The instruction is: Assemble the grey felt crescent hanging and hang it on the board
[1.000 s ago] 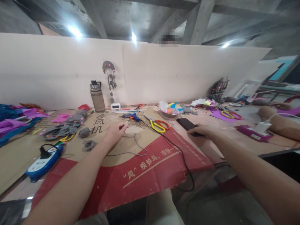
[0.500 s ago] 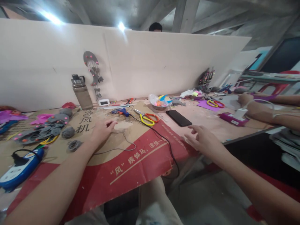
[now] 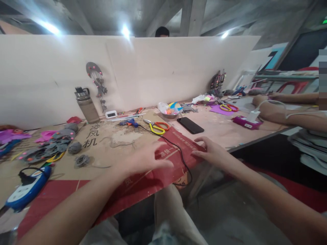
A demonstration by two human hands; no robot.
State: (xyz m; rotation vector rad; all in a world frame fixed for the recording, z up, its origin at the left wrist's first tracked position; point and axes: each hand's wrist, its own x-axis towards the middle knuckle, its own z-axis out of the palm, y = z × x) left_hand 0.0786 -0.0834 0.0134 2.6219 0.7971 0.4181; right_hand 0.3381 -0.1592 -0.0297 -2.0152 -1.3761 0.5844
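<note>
My left hand [image 3: 146, 158] is over the red part of the cardboard sheet [image 3: 58, 194], blurred by motion, thumb and fingers apart with nothing seen between them. Close to the table's front edge, my right hand [image 3: 211, 149] has its fingers spread and is empty; its fingertips are by the red cardboard corner. Beyond it lies a black phone [image 3: 190, 125]. A grey yarn [image 3: 117, 143] trails over the cardboard from a small coil [image 3: 82, 160], partly hidden behind my left hand. A blue glue gun [image 3: 131, 123] and yellow-and-red-handled scissors [image 3: 157, 128] lie farther back.
A bottle [image 3: 87, 107] stands at the white partition [image 3: 143, 71]. On the left are a power strip [image 3: 28, 187] and grey felt pieces with pink beads [image 3: 55, 144]. The glue gun's black cord crosses the red cardboard. At right, another person's arms [image 3: 270, 112] rest near a purple box [image 3: 247, 122].
My left hand has moved right and nearer the front edge, away from the yarn, its fingers opening. My right hand has shifted slightly left. The view has turned a little.
</note>
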